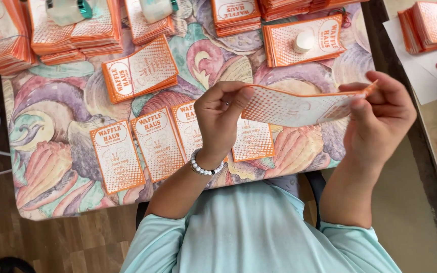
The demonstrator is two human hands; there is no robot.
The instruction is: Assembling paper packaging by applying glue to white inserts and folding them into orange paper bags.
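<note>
Pinched at both ends by the left hand (221, 119) and right hand (378, 119), an orange-and-white paper sleeve (299, 106) is held above the desk's (56, 167) near edge, where four flat sleeves (117, 156) are laid in a row.

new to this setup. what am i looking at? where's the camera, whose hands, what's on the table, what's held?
There is no machine: one picture, from a camera worn on a person's head, looking down at their own bare hands. The left hand, with a bead bracelet on the wrist, and the right hand hold one orange and white paper sleeve between them, above the table. The tablecloth has a pastel shell pattern. On it a row of single sleeves lies near the person, with stacks of the same sleeves further back. A small white round thing rests on one stack; I can't tell what it is.
</note>
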